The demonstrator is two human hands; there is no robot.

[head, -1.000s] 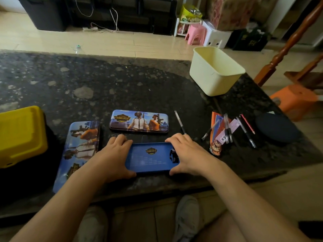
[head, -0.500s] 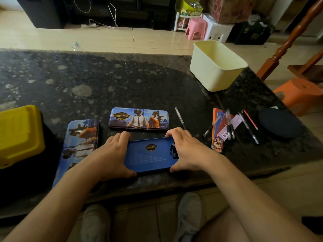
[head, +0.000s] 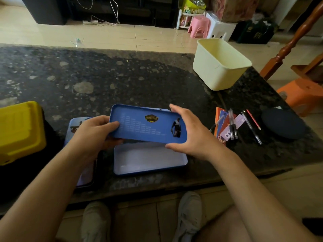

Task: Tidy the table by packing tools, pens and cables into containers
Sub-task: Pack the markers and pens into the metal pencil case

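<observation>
Granite table (head: 122, 75): left hand (head: 92, 135), right hand (head: 194, 135) grip blue lid (head: 148, 126) over empty tin base (head: 148, 159).

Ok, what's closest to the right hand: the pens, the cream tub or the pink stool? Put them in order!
1. Pens, just right of the right hand.
2. Cream tub, on the table's far right corner.
3. Pink stool, behind the table.

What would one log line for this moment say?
step: lid held above tin | left hand: grips lid's left end | right hand: grips lid's right end | tin: open on table, looks empty | pens: loose at right
</observation>
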